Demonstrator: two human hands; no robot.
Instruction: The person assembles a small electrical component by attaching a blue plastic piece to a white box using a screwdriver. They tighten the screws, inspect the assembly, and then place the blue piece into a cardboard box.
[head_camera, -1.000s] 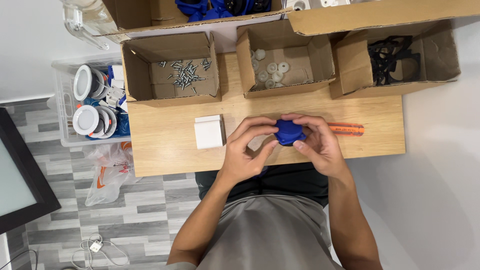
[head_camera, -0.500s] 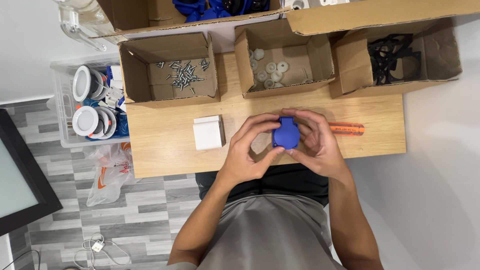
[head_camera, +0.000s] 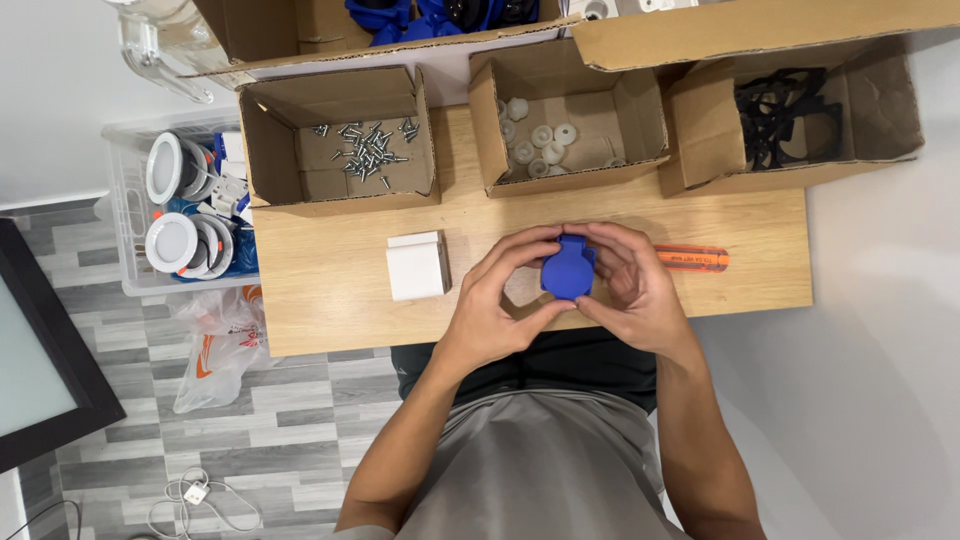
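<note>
Head camera looks down on the blue plastic part I grip between both hands above the wooden table. My left hand pinches its left edge; my right hand closes on its right side. Left of the part sits a white box; right of it, an orange screwdriver. Beyond it stand cardboard boxes of screws, white caps and black parts.
</note>
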